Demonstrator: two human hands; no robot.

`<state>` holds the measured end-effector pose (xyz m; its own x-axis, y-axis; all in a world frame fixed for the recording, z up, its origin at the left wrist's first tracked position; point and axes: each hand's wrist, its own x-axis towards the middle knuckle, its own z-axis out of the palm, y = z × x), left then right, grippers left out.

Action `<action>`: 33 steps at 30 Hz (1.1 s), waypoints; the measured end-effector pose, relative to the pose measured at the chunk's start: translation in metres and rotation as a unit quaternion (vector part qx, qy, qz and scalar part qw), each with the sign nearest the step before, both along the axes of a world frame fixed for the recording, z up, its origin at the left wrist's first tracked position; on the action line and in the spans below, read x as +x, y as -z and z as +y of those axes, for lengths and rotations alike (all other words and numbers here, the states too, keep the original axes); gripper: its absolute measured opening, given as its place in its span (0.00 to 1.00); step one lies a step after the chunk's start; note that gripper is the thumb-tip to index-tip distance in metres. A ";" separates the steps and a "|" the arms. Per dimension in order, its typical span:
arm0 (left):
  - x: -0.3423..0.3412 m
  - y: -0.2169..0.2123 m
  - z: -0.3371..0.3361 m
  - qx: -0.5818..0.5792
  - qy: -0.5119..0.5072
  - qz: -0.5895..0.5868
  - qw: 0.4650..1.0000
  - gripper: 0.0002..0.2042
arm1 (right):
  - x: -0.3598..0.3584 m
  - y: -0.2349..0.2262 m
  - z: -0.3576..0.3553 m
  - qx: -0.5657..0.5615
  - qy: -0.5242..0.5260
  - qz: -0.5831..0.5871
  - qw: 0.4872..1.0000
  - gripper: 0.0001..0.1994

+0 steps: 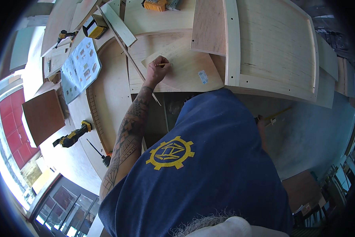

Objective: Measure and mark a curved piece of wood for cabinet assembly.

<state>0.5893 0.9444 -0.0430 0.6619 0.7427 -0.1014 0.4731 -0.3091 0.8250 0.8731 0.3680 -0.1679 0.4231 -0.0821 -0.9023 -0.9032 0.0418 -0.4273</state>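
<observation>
My left hand (pixel 158 69) is closed around a pencil (pixel 164 64) and rests on a loose plywood board (pixel 189 73). Faint pencil writing shows on that board, along with a small printed label (pixel 203 77). A narrow wooden strip (pixel 136 69) runs diagonally beside my left wrist and sticks out past the bench's front edge. Out to my right side, partly hidden by my blue shirt, my right hand (pixel 260 121) is closed on a tape measure (pixel 259 118). Its yellow blade (pixel 279 113) extends out to the right, over the floor.
Shallow plywood panels with raised edges (pixel 276 43) stand at the right. Left lie an instruction sheet (pixel 81 69), a yellow-black box (pixel 94 27), a drill (pixel 66 36), a cordless power tool (pixel 74 135) and a screwdriver-like tool (pixel 100 153). An orange tool (pixel 155 4) sits at the far edge.
</observation>
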 end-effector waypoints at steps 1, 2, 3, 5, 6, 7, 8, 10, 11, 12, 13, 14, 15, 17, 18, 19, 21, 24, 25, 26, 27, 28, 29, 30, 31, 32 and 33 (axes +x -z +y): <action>0.003 0.000 0.001 0.000 0.003 -0.003 1.000 0.06 | 0.001 0.001 -0.004 0.003 0.001 0.005 1.000 0.17; 0.001 0.001 -0.002 -0.007 -0.004 -0.009 1.000 0.06 | 0.000 -0.002 0.003 0.005 -0.002 0.008 1.000 0.17; -0.001 0.002 -0.003 -0.014 -0.009 -0.014 1.000 0.06 | -0.001 -0.011 0.014 -0.006 -0.006 0.008 1.000 0.17; -0.002 0.003 -0.003 -0.021 -0.001 -0.023 1.000 0.07 | -0.001 -0.020 0.020 -0.019 -0.009 0.005 1.000 0.18; -0.002 0.003 -0.002 -0.027 0.009 -0.033 0.999 0.07 | 0.000 -0.020 0.020 -0.013 -0.012 0.001 1.000 0.18; -0.003 0.003 -0.002 -0.027 0.008 -0.033 0.999 0.07 | 0.001 -0.020 0.020 -0.008 -0.015 -0.003 1.000 0.18; -0.002 0.002 -0.002 -0.047 -0.015 -0.020 0.999 0.07 | 0.003 -0.019 0.017 -0.006 -0.013 -0.005 1.000 0.18; 0.001 0.001 -0.001 -0.068 -0.037 -0.008 0.997 0.07 | 0.006 -0.014 0.014 0.001 -0.014 -0.007 1.000 0.17; 0.002 0.001 -0.001 -0.048 -0.029 -0.010 0.998 0.07 | 0.006 -0.012 0.011 0.004 -0.011 -0.007 1.000 0.16; 0.003 0.000 -0.002 -0.029 -0.021 -0.011 0.999 0.08 | 0.006 -0.009 0.008 0.007 -0.009 -0.008 1.000 0.16; 0.005 -0.001 -0.003 -0.030 -0.020 -0.012 0.999 0.08 | 0.006 -0.006 0.006 0.011 -0.007 -0.010 1.000 0.16; 0.006 0.000 -0.003 -0.018 -0.011 -0.015 1.000 0.08 | 0.008 -0.004 0.004 0.017 -0.005 -0.012 1.000 0.15; 0.007 0.002 -0.003 -0.007 -0.001 -0.018 1.000 0.08 | 0.009 -0.002 0.001 0.018 -0.005 -0.012 1.000 0.15; 0.004 0.005 -0.003 0.001 -0.009 -0.006 1.000 0.08 | 0.009 -0.003 0.003 0.023 -0.009 -0.011 1.000 0.15; 0.004 0.006 -0.003 0.011 -0.010 0.007 1.000 0.08 | 0.008 -0.009 0.008 0.004 -0.004 -0.003 1.000 0.15; 0.004 0.006 -0.002 0.012 -0.010 0.007 1.000 0.08 | 0.006 -0.015 0.013 -0.015 0.002 0.005 1.000 0.15; 0.003 0.006 -0.004 -0.013 -0.004 -0.010 1.000 0.08 | 0.004 -0.024 0.014 -0.001 -0.007 0.003 1.000 0.15; 0.008 0.004 -0.003 -0.015 -0.040 -0.010 0.999 0.08 | 0.004 -0.029 0.017 0.004 -0.015 -0.003 1.000 0.16; 0.009 0.002 -0.003 -0.015 -0.040 -0.010 0.999 0.08 | 0.005 -0.030 0.016 0.003 -0.017 -0.002 1.000 0.16; 0.010 0.001 -0.004 -0.005 -0.036 -0.012 0.999 0.08 | 0.004 -0.029 0.014 0.001 -0.016 -0.004 1.000 0.16; 0.011 -0.001 -0.005 0.004 -0.031 -0.014 0.999 0.08 | 0.004 -0.027 0.013 0.001 -0.015 -0.004 1.000 0.16; 0.014 -0.001 -0.006 0.004 -0.029 -0.014 0.999 0.08 | 0.005 -0.025 0.012 0.001 -0.016 -0.005 1.000 0.16; 0.015 0.000 -0.008 0.004 -0.027 -0.023 0.999 0.08 | 0.004 -0.023 0.012 0.000 -0.019 -0.005 1.000 0.16; 0.015 0.000 -0.009 0.003 -0.025 -0.032 0.999 0.08 | 0.004 -0.022 0.011 -0.001 -0.020 -0.006 1.000 0.16; 0.015 0.001 -0.011 0.001 -0.026 -0.031 0.999 0.08 | 0.004 -0.021 0.010 -0.002 -0.022 -0.006 1.000 0.16; 0.016 0.000 -0.012 -0.006 -0.025 -0.025 0.999 0.08 | 0.003 -0.020 0.009 -0.002 -0.024 -0.006 1.000 0.16; 0.017 -0.001 -0.012 -0.013 -0.025 -0.020 0.999 0.08 | 0.002 -0.018 0.009 -0.002 -0.025 -0.006 1.000 0.16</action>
<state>0.6061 0.9321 -0.0424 0.6283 0.7720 -0.0962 0.4543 -0.2637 0.8509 0.8752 0.3766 -0.1498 0.4368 -0.0635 -0.8973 -0.8993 -0.0048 -0.4374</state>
